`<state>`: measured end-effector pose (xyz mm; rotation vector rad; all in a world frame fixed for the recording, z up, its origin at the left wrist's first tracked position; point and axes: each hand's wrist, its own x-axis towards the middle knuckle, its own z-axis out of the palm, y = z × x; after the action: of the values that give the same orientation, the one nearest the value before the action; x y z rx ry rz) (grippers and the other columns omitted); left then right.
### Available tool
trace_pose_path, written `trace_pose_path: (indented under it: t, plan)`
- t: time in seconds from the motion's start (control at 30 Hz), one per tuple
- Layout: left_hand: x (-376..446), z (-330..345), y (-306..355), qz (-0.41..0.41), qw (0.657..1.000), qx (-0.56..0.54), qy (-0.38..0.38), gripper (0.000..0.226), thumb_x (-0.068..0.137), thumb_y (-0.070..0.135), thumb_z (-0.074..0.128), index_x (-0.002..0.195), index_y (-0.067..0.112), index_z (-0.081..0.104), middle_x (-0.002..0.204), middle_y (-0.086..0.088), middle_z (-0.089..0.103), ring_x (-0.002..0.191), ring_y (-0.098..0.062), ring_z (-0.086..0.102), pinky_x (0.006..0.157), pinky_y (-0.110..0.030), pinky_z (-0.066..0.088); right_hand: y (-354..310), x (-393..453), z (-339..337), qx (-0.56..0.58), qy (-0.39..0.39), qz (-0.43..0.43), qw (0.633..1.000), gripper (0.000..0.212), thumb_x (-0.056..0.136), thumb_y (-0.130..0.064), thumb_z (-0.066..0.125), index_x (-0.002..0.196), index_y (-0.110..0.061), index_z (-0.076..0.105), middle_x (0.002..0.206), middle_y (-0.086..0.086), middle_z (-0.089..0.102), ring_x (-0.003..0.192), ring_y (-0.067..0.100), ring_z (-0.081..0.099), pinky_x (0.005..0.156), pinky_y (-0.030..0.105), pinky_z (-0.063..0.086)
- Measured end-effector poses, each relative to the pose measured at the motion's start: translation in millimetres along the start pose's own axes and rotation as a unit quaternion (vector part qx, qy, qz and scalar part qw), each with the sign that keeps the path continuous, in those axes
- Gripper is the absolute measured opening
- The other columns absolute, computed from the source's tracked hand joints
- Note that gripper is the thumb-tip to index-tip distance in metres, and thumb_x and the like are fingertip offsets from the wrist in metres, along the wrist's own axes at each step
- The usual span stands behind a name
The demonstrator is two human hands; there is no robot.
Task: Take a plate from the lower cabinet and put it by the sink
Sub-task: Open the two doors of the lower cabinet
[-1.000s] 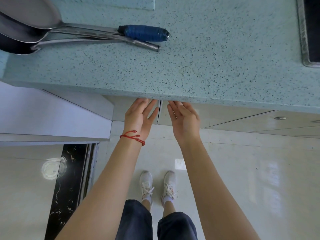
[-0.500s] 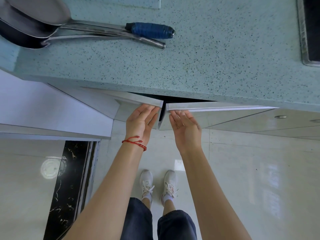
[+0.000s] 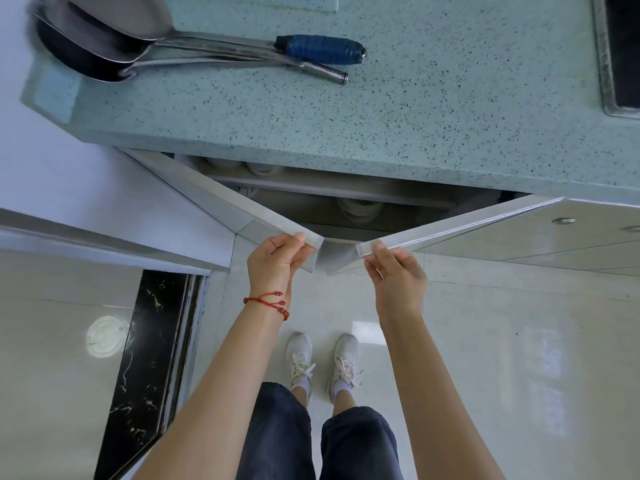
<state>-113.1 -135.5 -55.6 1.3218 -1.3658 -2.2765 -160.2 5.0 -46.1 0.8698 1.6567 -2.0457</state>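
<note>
Both cabinet doors are swinging much wider than half a second ago, when only a dark slit showed below the countertop (image 3: pixel 398 109). My left hand (image 3: pixel 277 263) is pinching the left door (image 3: pixel 221 206) at its edge, and my right hand (image 3: pixel 394 271) is gripping the right door (image 3: pixel 460 220) — fingers curled over. Under the countertop, stacked dishes (image 3: pixel 358 211) are now showing on the shelves; whether they're plates, I can't tell. On the countertop, pans (image 3: pixel 100 39) are lying at its left end, and glossy floor tiles (image 3: pixel 519 358) are gleaming below.
</note>
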Motion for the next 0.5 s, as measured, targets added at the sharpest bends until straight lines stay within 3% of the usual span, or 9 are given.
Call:
trace_pose_path:
  t: [0.27, 0.5]
  plan:
    - [-18.6, -33.6, -6.2, -0.003, 1.000, -0.003, 0.018, 0.014, 0.078, 0.003, 0.064, 0.068, 0.011, 0.059, 0.051, 0.006, 0.068, 0.052, -0.006, 0.064, 0.056, -0.015, 0.053, 11.0, -22.7, -39.2, -0.016, 0.012, -0.014, 1.000, 0.022, 0.080, -0.006, 0.066, 0.064, -0.011, 0.052, 0.065, 0.007, 0.051, 0.062, 0.016, 0.054, 0.069, 0.024, 0.054]
    - [-42.2, -66.9, -7.6, 0.003, 0.999, 0.031, 0.025, 0.012, 0.081, 0.004, 0.061, 0.072, 0.013, 0.061, 0.051, 0.008, 0.069, 0.053, -0.004, 0.064, 0.056, -0.014, 0.053, 14.7, -38.1, -78.5, -0.062, 0.001, -0.031, 0.998, 0.019, 0.080, -0.007, 0.065, 0.067, -0.010, 0.052, 0.063, 0.006, 0.045, 0.062, 0.016, 0.050, 0.064, 0.017, 0.053]
